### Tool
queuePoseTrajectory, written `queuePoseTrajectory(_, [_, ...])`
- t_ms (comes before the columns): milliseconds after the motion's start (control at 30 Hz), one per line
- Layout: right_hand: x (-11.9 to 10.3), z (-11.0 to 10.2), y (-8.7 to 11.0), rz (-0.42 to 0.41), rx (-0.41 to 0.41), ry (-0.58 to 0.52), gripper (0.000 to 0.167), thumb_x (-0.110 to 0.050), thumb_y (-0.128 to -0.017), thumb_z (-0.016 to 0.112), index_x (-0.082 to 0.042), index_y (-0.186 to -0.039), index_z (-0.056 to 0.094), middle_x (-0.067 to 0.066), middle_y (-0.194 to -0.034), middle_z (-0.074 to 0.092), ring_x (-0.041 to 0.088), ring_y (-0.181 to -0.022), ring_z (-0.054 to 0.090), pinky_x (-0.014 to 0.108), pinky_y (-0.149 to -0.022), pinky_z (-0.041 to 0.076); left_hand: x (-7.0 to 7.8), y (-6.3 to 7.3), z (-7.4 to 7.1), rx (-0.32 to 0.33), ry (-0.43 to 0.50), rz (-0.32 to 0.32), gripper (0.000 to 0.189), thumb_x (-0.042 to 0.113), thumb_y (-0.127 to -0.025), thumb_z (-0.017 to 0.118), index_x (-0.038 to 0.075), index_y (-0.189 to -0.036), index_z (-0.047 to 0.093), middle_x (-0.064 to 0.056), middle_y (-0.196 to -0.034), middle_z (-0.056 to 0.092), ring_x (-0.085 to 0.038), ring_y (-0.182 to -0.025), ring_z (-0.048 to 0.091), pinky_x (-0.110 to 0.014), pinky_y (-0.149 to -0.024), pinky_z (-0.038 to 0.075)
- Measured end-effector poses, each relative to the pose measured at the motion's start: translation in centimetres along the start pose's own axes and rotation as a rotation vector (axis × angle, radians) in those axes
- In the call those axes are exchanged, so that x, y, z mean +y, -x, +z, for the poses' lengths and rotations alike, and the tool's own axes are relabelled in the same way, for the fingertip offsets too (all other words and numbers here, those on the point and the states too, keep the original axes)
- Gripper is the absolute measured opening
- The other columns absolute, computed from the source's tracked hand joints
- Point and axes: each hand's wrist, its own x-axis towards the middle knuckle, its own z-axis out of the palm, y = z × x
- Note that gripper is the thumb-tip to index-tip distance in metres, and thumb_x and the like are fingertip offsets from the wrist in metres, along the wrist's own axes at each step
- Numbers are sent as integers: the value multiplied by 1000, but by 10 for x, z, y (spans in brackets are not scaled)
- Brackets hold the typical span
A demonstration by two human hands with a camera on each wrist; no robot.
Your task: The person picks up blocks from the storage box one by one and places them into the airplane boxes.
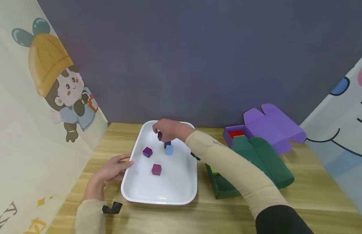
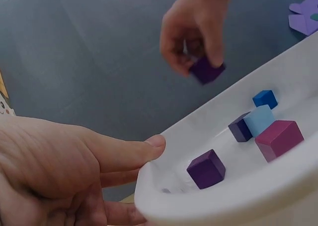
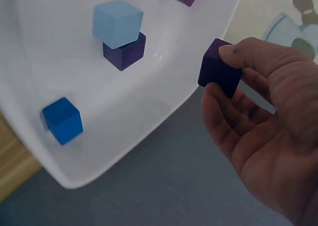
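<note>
A white tray (image 1: 178, 185) stands on the wooden table, and my left hand (image 1: 113, 168) grips its left rim, thumb (image 2: 156, 142) on the edge and fingers lower on the outside. Over the tray's far end, my right hand (image 1: 168, 129) pinches a dark purple cube (image 3: 217, 69) between thumb and fingers, off the tray floor. Inside the tray lie a light blue cube (image 1: 169, 149) touching a dark violet cube (image 3: 125, 52), a purple cube (image 1: 147, 152), a magenta cube (image 1: 156, 169) and a blue cube (image 3: 63, 120). In the head view the right arm hides the blue one.
Right of the tray, a green box (image 1: 224, 188) with its lid up holds something light green (image 1: 213, 170). Behind it, an open purple box (image 1: 227, 138) contains red pieces (image 1: 236, 133). A dark grey wall (image 1: 181, 65) rises behind the table (image 1: 157, 221).
</note>
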Motion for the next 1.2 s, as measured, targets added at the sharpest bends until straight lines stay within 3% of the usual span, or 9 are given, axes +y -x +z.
queuePoseTrajectory(200, [-9, -5, 57, -43, -22, 138, 26, -13, -84, 75, -18, -106, 62, -5, -92, 55, 12, -81, 53, 22, -72, 47, 4, 0, -4, -16, -6, -4, 66, 25, -99, 60, -2, -149, 28, -30, -120, 58, -39, -97, 65, -50, -76, 56])
queuePoseTrajectory(300, [-8, -2, 84, -44, -35, 155, 28, -14, -84, 75, -19, -108, 61, -6, -93, 54, 12, -81, 53, 22, -72, 48, 2, 0, -3, -21, 0, -16, 67, 25, -98, 60, -2, -150, 27, -29, -120, 58, -38, -97, 65, -49, -76, 56])
queuePoseTrajectory(433, [-4, -1, 116, -35, -43, 144, 31, -14, -83, 77, -20, -108, 61, -6, -94, 54, 13, -81, 53, 22, -72, 49, -1, 0, -4, -18, 3, -18, 68, 26, -98, 60, -2, -150, 26, -28, -120, 58, -37, -97, 66, -49, -76, 56])
queuePoseTrajectory(700, [15, 6, 179, -51, 23, 154, 35, -12, -79, 81, -18, -108, 62, -6, -94, 56, 10, -78, 52, 20, -70, 50, -2, -1, -5, -24, 0, -18, 69, 27, -98, 60, -2, -150, 25, -29, -124, 56, -37, -99, 65, -49, -77, 56])
queuePoseTrajectory(800, [24, 13, 199, -63, 36, 109, 34, -7, -78, 78, -17, -106, 62, -6, -94, 55, 10, -76, 51, 21, -68, 50, -1, -2, -5, -28, 2, -11, 69, 27, -98, 60, -2, -150, 24, -31, -124, 55, -38, -99, 65, -49, -77, 56])
queuePoseTrajectory(1000, [40, 33, 225, -128, 80, 65, 27, -4, -78, 76, -14, -98, 61, -6, -91, 54, 9, -78, 49, 23, -67, 49, 1, -4, -5, -25, 9, -10, 69, 27, -98, 60, -2, -150, 25, -31, -125, 54, -37, -100, 65, -49, -78, 56])
queuePoseTrajectory(1200, [53, 54, 229, -147, 74, 44, 23, -6, -77, 80, -13, -93, 64, -6, -86, 55, 7, -74, 48, 24, -65, 48, -2, -2, -5, -18, 15, -16, 69, 27, -98, 61, -2, -150, 26, -30, -121, 58, -37, -98, 65, -49, -77, 56])
